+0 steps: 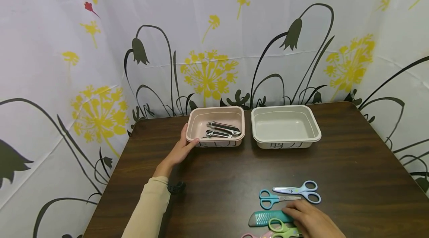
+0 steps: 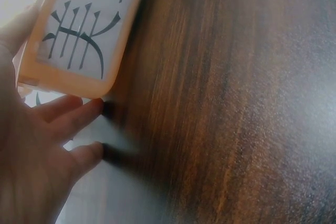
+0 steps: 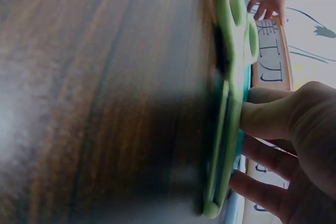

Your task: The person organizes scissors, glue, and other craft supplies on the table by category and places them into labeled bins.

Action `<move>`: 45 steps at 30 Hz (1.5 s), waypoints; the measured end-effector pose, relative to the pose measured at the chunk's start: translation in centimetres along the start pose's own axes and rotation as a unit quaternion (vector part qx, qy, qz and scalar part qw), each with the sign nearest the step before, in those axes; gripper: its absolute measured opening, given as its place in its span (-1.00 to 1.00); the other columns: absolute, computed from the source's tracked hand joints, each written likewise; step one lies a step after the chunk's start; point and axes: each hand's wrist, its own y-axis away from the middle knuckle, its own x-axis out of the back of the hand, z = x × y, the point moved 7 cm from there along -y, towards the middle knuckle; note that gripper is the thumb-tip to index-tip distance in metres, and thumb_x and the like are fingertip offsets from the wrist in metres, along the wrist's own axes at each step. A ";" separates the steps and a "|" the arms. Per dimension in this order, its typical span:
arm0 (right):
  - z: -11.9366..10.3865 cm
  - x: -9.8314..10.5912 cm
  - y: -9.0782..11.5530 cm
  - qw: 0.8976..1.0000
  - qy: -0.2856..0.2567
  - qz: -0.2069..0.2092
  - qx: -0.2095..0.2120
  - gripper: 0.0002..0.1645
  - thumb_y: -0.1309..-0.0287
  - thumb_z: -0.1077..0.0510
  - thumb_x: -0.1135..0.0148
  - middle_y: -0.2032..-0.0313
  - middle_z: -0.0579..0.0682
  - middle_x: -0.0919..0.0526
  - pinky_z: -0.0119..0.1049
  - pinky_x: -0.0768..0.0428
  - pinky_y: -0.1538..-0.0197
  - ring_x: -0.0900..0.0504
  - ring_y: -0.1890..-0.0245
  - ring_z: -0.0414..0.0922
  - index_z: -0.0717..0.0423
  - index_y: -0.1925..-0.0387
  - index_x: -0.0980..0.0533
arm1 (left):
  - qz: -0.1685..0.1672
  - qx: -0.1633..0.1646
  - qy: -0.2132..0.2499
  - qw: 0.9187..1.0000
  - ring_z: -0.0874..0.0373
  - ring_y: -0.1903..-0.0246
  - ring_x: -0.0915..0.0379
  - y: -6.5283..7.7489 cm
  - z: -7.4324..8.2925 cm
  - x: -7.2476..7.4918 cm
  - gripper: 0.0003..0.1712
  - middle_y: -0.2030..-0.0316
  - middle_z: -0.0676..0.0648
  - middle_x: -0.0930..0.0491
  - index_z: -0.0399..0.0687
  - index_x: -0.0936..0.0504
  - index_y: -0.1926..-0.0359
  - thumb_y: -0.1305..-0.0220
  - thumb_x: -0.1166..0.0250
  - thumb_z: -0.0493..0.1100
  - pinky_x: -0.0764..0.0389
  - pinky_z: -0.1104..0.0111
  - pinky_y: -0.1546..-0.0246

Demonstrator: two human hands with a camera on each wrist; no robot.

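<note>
At the left corner of the pink bin (image 1: 214,143), my left hand (image 1: 179,151) rests with its thumb on the front rim and its fairly straight fingers along the side. Two black-and-silver utility knives (image 1: 223,127) lie inside that bin. My right hand (image 1: 310,217) pinches the right end of a teal box cutter (image 1: 266,218) with thumb and fingers. Green-handled scissors (image 1: 285,232) lie just in front of the cutter and partly cover it in the right wrist view. Behind the cutter are light-blue scissors (image 1: 274,198) and lavender-blue scissors (image 1: 301,190).
A white bin (image 1: 286,145) with a lettered front stands right of the pink one. Pink-handled scissors (image 1: 266,235) show at the bottom edge, beside the green pair. The dark wooden table (image 1: 214,178) ends at a flowered curtain (image 1: 214,25) behind the bins.
</note>
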 end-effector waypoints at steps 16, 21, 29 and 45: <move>-0.6 -0.3 -0.6 0.999 0.022 0.010 0.029 -0.51 0.08 0.22 -0.47 0.05 -0.21 -0.58 -0.18 -0.59 0.13 -0.54 0.07 -0.20 -0.01 0.00 -0.66 | 0.018 -0.013 0.008 1.000 -0.28 -0.34 -0.12 -2.2 -4.3 -0.6 0.04 -0.45 -0.39 0.00 -0.01 0.40 -0.55 -0.43 -0.17 0.04 -0.12 -0.14 -0.30; -0.5 -0.4 -0.6 0.999 0.022 0.006 0.028 -0.53 0.05 0.21 -0.46 0.06 -0.22 -0.59 -0.20 -0.60 0.15 -0.55 0.08 -0.22 -0.02 0.01 -0.66 | 0.028 -0.012 0.002 1.000 -0.26 -0.33 -0.14 -2.2 -4.5 -0.7 0.04 -0.45 -0.35 -0.02 0.03 0.38 -0.55 -0.42 -0.17 0.08 -0.13 -0.14 -0.29; -0.6 -0.2 -0.6 0.999 0.024 0.009 0.020 -0.54 0.03 0.18 -0.47 0.07 -0.21 -0.62 -0.25 -0.62 0.23 -0.59 0.09 -0.21 -0.07 0.01 -0.66 | 0.023 -0.009 -0.001 1.000 -0.28 -0.34 -0.14 -2.1 -4.5 -0.7 0.03 -0.45 -0.37 -0.02 0.03 0.40 -0.55 -0.43 -0.16 0.05 -0.12 -0.14 -0.29; -1.5 1.6 -1.8 0.996 0.024 0.077 0.036 -0.46 0.09 0.18 -0.52 0.01 -0.29 -0.60 -0.31 -0.60 0.21 -0.57 0.05 -0.28 -0.15 -0.02 -0.65 | -0.003 0.005 -0.002 1.000 -0.39 -0.32 -0.11 -0.2 -0.1 -0.1 -0.01 -0.41 -0.51 0.00 -0.21 0.40 -0.52 -0.46 -0.13 -0.09 -0.11 -0.16 -0.29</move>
